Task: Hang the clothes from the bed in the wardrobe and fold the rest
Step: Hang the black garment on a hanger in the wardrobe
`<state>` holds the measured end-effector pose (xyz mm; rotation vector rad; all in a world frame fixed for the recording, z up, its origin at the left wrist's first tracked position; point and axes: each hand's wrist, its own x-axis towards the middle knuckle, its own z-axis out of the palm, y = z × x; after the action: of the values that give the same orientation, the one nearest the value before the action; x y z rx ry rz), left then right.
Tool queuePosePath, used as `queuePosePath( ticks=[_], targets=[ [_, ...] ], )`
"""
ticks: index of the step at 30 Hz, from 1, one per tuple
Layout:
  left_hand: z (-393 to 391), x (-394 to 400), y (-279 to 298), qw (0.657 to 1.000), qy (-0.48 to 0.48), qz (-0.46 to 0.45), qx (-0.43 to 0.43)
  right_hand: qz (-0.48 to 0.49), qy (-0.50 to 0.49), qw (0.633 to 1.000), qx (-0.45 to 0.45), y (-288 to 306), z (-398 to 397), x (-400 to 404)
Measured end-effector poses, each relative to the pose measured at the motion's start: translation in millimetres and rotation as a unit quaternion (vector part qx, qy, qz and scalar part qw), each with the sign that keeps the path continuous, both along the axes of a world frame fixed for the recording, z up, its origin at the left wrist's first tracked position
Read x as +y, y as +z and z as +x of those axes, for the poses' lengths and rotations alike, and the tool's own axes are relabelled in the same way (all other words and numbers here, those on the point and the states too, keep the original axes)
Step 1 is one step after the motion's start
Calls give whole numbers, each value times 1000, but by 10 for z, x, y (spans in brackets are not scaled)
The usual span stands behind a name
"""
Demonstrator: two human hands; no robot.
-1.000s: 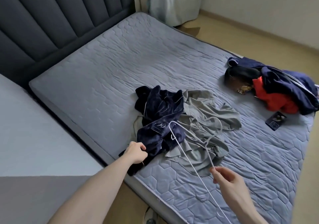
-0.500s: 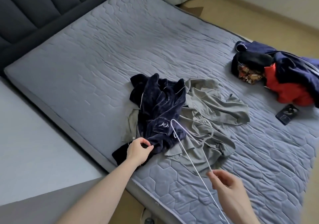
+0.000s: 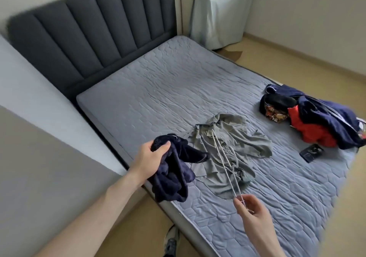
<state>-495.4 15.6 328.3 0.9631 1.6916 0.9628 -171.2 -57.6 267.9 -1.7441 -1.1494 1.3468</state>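
My left hand (image 3: 149,157) grips a dark navy velvet garment (image 3: 174,169) and holds it up over the near edge of the bed (image 3: 158,90). The garment hangs bunched below the hand. My right hand (image 3: 251,209) pinches one end of a thin white wire hanger (image 3: 225,163), which reaches out over a crumpled grey-green shirt (image 3: 229,138) lying flat on the quilted mattress. A second heap of clothes (image 3: 318,118), navy, red and patterned, lies at the far right of the bed.
A dark phone (image 3: 311,152) lies on the mattress beside the right heap. A padded dark headboard (image 3: 89,37) stands at the back left, a pale curtain (image 3: 219,11) in the corner. A grey surface (image 3: 35,138) fills the left. My shoe (image 3: 172,241) shows on the floor.
My left hand has lifted the navy garment off the grey-green shirt and pulled it toward the bed's near edge. The hanger stays in my right hand. The view tilted up.
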Motion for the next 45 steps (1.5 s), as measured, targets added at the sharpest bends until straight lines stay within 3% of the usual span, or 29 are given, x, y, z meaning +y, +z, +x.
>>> queuePosePath(
  ticks=[8, 15, 23, 26, 29, 32, 36, 39, 42, 45],
  targets=[
    [818, -1583, 1511, 992, 51, 106, 53, 83, 174, 981, -37, 793, 585, -698],
    [1545, -2740, 1980, 984, 110, 138, -4, 102, 336, 933, -74, 1205, 555, -1407],
    [1519, -3834, 2133, 982, 121, 144, 3, 137, 408, 887, -169, 1144, 303, -1956],
    [1353, -4287, 1982, 970, 146, 120, 150, 131, 426, 880, -163, 1077, 346, -2101],
    [1057, -4844, 1721, 934, 186, 51, 302, 142, 394, 902, -103, 1122, 315, -2335],
    [747, -5397, 1439, 895, 213, -68, 387, 144, 366, 919, -16, 1374, 191, -2518],
    [585, -5932, 1242, 866, 151, -183, 440, 188, 391, 900, 37, 1781, -27, -2726],
    [507, -6171, 1279, 893, 116, -190, 391, 208, 421, 883, 16, 1965, -192, -2915],
    [511, -6325, 1409, 969, 96, -162, 162, 226, 421, 877, -53, 2014, -279, -3024],
    [525, -6563, 1524, 984, 143, -101, 26, 242, 422, 867, -112, 1977, -273, -3197]
  ],
)
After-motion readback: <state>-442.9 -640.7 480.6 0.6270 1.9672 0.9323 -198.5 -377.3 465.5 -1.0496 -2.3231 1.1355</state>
